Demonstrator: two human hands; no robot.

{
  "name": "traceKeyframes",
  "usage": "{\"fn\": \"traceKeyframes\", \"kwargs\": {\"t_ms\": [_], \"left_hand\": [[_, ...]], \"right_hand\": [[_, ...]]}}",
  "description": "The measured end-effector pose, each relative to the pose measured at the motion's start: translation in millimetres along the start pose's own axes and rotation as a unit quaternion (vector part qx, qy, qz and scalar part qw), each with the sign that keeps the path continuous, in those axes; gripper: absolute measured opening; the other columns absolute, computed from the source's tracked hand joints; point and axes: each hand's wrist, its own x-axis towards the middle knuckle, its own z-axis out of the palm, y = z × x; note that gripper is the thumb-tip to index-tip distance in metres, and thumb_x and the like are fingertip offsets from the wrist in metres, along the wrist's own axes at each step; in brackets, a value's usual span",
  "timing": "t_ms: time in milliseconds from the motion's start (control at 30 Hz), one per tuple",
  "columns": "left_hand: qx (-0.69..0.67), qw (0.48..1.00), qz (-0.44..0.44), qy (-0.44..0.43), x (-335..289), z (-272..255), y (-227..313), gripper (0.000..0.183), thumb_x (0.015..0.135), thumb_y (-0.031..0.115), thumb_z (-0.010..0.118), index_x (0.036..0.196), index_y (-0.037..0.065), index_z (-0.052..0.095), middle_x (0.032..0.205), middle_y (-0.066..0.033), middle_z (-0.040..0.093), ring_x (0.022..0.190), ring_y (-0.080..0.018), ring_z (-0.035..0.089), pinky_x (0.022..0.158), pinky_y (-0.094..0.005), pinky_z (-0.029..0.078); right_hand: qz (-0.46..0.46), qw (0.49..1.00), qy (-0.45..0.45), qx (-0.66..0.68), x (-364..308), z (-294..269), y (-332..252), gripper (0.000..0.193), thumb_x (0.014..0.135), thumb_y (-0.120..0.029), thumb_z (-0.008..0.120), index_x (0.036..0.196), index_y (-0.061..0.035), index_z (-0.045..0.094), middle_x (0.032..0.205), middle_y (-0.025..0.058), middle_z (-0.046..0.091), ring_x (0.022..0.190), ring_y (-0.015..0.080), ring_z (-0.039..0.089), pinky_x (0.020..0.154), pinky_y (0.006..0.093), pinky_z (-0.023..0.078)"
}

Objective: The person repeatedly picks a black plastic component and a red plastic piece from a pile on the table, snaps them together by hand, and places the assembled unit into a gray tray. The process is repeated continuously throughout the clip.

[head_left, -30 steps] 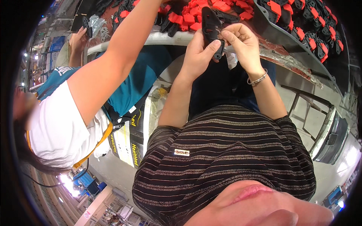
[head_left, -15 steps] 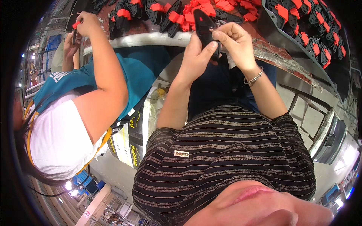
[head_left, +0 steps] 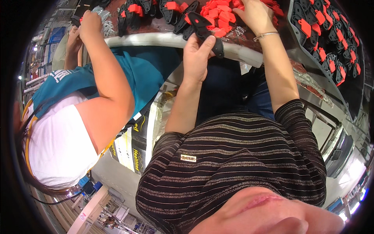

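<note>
My left hand [head_left: 197, 56] grips a long, flat black plastic part [head_left: 200, 25] with pointed ends, thumb on top, held above the table's padded front edge. My right hand [head_left: 256, 17] is over the heap of red plastic tabs [head_left: 218, 13] at the far side, its thumb apart from the fingers. The fingertips run to the picture's upper edge, and nothing shows in them. Between the red tabs and the edge lie small metal springs [head_left: 237, 31].
Black parts with red tabs [head_left: 169, 9] line the table to the left. A grey bin [head_left: 302, 46] of such parts stands at the right. At my left a co-worker in a teal apron [head_left: 154, 70] handles a black part; small silvery pieces [head_left: 103, 19] lie beside them.
My right hand has left the black part and moved away, up to the red tabs. My left hand, still holding the part, has shifted slightly left.
</note>
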Motion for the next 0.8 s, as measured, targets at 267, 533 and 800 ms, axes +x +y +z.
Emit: {"fn": "traceKeyframes", "kwargs": {"t_ms": [267,533,800], "left_hand": [[-0.009,1.000,-0.004,-0.006,-7,-4,-4,0.016,0.090,0.008,0.059,0.105,0.002,0.055,0.091,-0.0045,0.063,0.074,-0.0087,0.061,0.063,-0.0222,0.052],[-0.026,1.000,0.006,0.009,-13,-2,-1,0.018,0.091,0.009,0.056,0.108,0.003,0.055,0.093,-0.0048,0.064,0.077,-0.0096,0.062,0.061,-0.0225,0.054],[-0.042,0.999,0.011,0.004,-17,-7,-3,0.015,0.094,0.015,0.053,0.106,0.006,0.055,0.094,-0.0036,0.064,0.078,-0.0098,0.062,0.062,-0.0234,0.053]], "right_hand": [[-0.019,0.997,0.062,0.040,-8,26,20,0.019,0.070,-0.011,0.063,0.089,-0.0070,0.061,0.086,0.0199,0.058,0.082,0.0372,0.060,0.069,0.0449,0.050],[-0.027,0.991,0.134,0.011,-17,21,22,0.028,0.072,-0.015,0.065,0.095,-0.0018,0.055,0.093,0.0213,0.057,0.084,0.0382,0.059,0.071,0.0459,0.050],[0.100,0.992,0.034,0.076,-8,9,15,0.020,0.075,-0.013,0.062,0.091,-0.0029,0.054,0.097,0.0224,0.056,0.085,0.0373,0.058,0.072,0.0433,0.049]]}}
